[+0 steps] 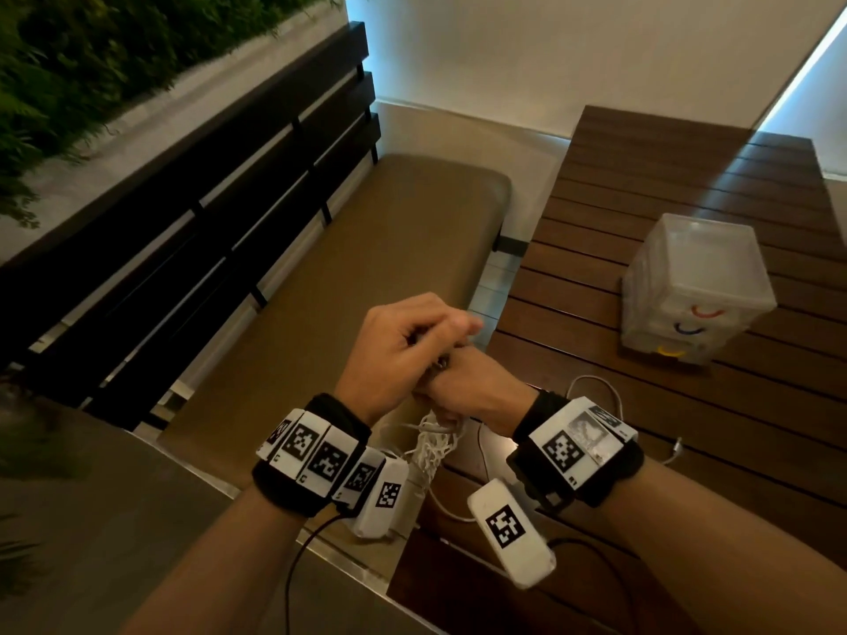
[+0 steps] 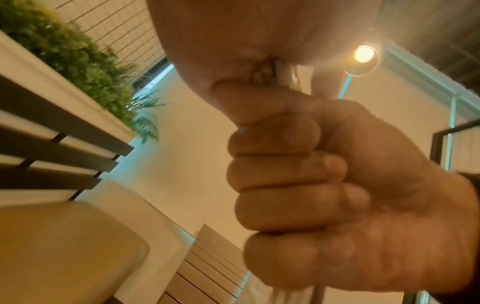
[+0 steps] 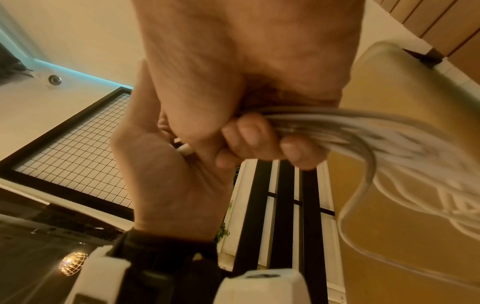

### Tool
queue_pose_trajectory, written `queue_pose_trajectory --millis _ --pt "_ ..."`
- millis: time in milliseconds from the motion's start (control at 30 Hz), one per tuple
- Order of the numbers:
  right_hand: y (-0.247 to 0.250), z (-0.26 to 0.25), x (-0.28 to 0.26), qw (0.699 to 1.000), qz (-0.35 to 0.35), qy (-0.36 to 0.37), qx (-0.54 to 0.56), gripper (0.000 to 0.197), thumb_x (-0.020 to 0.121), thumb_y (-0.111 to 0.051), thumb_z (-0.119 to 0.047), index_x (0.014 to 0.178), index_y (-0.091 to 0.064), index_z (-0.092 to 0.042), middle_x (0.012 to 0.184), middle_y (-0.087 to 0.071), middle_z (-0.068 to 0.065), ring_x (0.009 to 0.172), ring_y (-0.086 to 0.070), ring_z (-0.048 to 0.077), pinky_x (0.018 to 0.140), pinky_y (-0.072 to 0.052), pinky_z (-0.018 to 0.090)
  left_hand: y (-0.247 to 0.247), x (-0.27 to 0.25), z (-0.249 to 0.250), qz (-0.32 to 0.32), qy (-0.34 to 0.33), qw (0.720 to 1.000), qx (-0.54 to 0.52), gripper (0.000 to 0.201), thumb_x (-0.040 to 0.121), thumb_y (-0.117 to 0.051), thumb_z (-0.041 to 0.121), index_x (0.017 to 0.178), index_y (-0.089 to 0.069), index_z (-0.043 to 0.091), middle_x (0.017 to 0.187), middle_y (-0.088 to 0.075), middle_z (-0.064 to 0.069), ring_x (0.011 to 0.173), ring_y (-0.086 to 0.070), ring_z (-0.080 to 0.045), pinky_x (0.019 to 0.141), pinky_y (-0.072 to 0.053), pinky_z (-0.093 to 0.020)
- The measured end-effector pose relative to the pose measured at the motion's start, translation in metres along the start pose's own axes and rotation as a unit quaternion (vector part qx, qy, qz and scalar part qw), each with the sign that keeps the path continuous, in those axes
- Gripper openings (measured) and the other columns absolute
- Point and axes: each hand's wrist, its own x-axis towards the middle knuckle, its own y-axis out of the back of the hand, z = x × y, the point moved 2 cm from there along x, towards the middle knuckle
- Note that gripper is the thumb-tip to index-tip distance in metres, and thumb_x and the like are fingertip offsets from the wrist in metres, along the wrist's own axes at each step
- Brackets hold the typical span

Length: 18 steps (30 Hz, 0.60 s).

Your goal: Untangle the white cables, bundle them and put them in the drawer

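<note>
A bundle of white cables (image 1: 433,446) hangs in loops under my two hands, over the near corner of the wooden table (image 1: 641,199). My right hand (image 1: 467,391) grips the bundle in a fist; its curled fingers (image 2: 285,185) wrap the strands (image 3: 376,133). Above it, my left hand (image 1: 403,346) curls over the top of the bundle and holds a white cable end (image 3: 185,151) against it. What lies inside the fists is hidden. The translucent drawer unit (image 1: 696,286), with red, blue and yellow handles, stands closed on the table to the right.
A loose white cable (image 1: 600,391) trails over the table behind my right wrist, with a plug (image 1: 677,447) lying further right. Left of the table stands a bench with a tan cushion (image 1: 366,249) and a dark slatted backrest (image 1: 206,213). Plants (image 1: 91,48) fill the far left.
</note>
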Motion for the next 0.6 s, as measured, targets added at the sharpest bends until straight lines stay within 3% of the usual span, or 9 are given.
queue_pose_trajectory --millis 100,233,267,300,333,367,467,533,600 --pt "0.002 -0.010 -0.008 0.999 -0.011 0.030 0.025 0.036 0.091 -0.050 0.006 0.068 -0.049 -0.021 0.040 -0.051 -0.016 0.037 -0.047 -0.002 0.040 -0.032 0.009 0.000 -0.002 -0.003 -0.004 -0.023 0.998 0.055 0.019 0.086 -0.064 0.025 0.091 -0.070 0.008 0.091 -0.066 0.000 0.086 -0.063 -0.011 0.077 -0.051 -0.029" --pt "0.000 -0.014 -0.012 0.998 -0.019 0.044 0.034 0.031 0.086 -0.048 0.013 0.069 -0.049 -0.013 0.042 -0.056 -0.017 0.041 -0.055 -0.003 0.042 -0.039 0.008 0.001 -0.002 -0.002 -0.027 -0.010 0.999 0.044 0.016 0.090 -0.062 0.013 0.103 -0.070 0.010 0.099 -0.066 0.000 0.095 -0.063 -0.014 0.084 -0.051 -0.032" --pt "-0.003 -0.011 -0.009 0.999 -0.004 0.048 0.024 0.015 0.085 -0.052 0.005 0.073 -0.054 -0.004 0.053 -0.065 -0.007 0.049 -0.062 0.006 0.048 -0.049 0.018 0.002 -0.002 0.001 -0.038 -0.010 0.998 0.041 0.018 0.091 -0.061 0.011 0.106 -0.070 0.010 0.101 -0.068 0.000 0.098 -0.064 -0.014 0.087 -0.052 -0.032" --pt "-0.006 -0.007 -0.006 0.999 0.018 0.048 0.013 0.009 0.083 -0.055 -0.004 0.081 -0.058 0.003 0.069 -0.070 0.012 0.061 -0.066 0.026 0.053 -0.055 0.039 0.002 -0.001 0.004 -0.048 -0.013 0.998 0.045 0.021 0.091 -0.059 0.010 0.108 -0.071 0.010 0.103 -0.069 0.000 0.100 -0.065 -0.013 0.089 -0.052 -0.032" --pt "-0.009 -0.005 -0.003 0.998 0.037 0.043 0.006 0.016 0.082 -0.056 -0.008 0.085 -0.060 0.007 0.078 -0.067 0.027 0.066 -0.062 0.040 0.060 -0.053 0.053 0.003 0.000 0.008 -0.057 -0.012 0.997 0.053 0.023 0.092 -0.057 0.010 0.111 -0.071 0.010 0.105 -0.069 0.000 0.102 -0.065 -0.011 0.091 -0.052 -0.032" --pt "-0.011 -0.004 -0.001 0.998 0.049 0.043 0.014 0.012 0.084 -0.056 -0.006 0.083 -0.061 0.005 0.076 -0.063 0.030 0.064 -0.057 0.041 0.056 -0.048 0.049 0.005 0.001 0.011 -0.067 -0.001 0.996 0.055 0.026 0.093 -0.054 0.011 0.114 -0.069 0.011 0.108 -0.069 0.001 0.104 -0.064 -0.009 0.093 -0.051 -0.031" --pt "-0.008 -0.010 0.000 0.994 0.036 0.093 0.038 0.010 0.086 -0.062 -0.005 0.087 -0.066 -0.014 0.081 -0.069 0.002 0.079 -0.066 0.019 0.071 -0.055 0.042 0.018 0.001 0.018 -0.086 0.086 0.990 -0.078 0.038 0.099 -0.041 0.022 0.135 -0.054 0.021 0.123 -0.066 0.003 0.117 -0.059 -0.005 0.101 -0.045 -0.022" --pt "-0.001 -0.016 -0.009 0.993 -0.002 0.113 0.043 0.016 0.090 -0.065 -0.014 0.077 -0.061 -0.022 0.067 -0.063 -0.014 0.064 -0.059 0.001 0.066 -0.049 0.020 0.030 -0.006 0.011 -0.019 0.126 0.971 -0.200 0.043 0.100 -0.026 0.037 0.137 -0.047 0.030 0.126 -0.065 0.000 0.119 -0.060 -0.013 0.101 -0.046 -0.025" --pt "0.006 -0.017 -0.022 0.989 -0.033 0.130 0.054 0.028 0.093 -0.063 -0.018 0.068 -0.055 -0.030 0.058 -0.053 -0.016 0.053 -0.050 0.000 0.057 -0.040 0.011 0.035 -0.011 -0.010 0.050 0.158 0.965 -0.201 0.040 0.103 -0.026 0.038 0.130 -0.052 0.028 0.118 -0.068 -0.003 0.110 -0.064 -0.016 0.097 -0.049 -0.033"
